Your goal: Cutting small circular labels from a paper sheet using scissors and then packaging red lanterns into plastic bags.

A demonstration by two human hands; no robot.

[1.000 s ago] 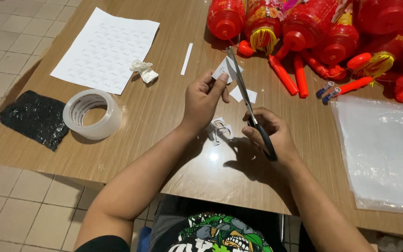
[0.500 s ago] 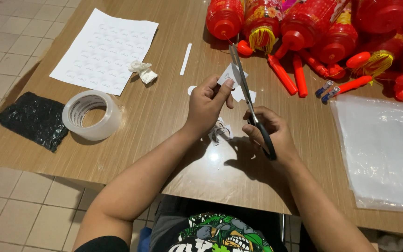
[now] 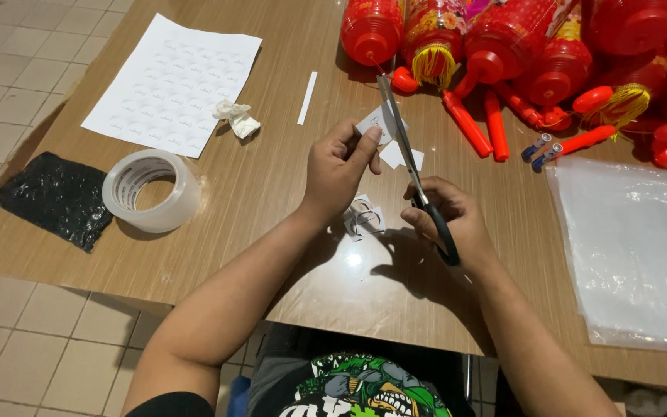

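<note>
My left hand (image 3: 339,171) pinches a small white paper piece (image 3: 372,123) between thumb and fingers, above the wooden table (image 3: 272,177). My right hand (image 3: 445,216) grips black-handled scissors (image 3: 413,174), their blades pointing away from me and meeting the paper's right edge. Another small white paper scrap (image 3: 395,157) lies just below the held piece. Between my hands, a few cut paper bits (image 3: 364,218) rest on the table.
A roll of clear tape (image 3: 152,189) and a black sheet (image 3: 54,198) sit at the left. A white sticker sheet (image 3: 175,81), a crumpled scrap (image 3: 237,120) and a paper strip (image 3: 307,98) lie farther back. Red plastic lanterns (image 3: 519,46) crowd the far right; clear plastic bags (image 3: 634,247) lie right.
My left hand has shifted the paper piece slightly along the scissor blades. The scissors and my right hand stay almost where they were.
</note>
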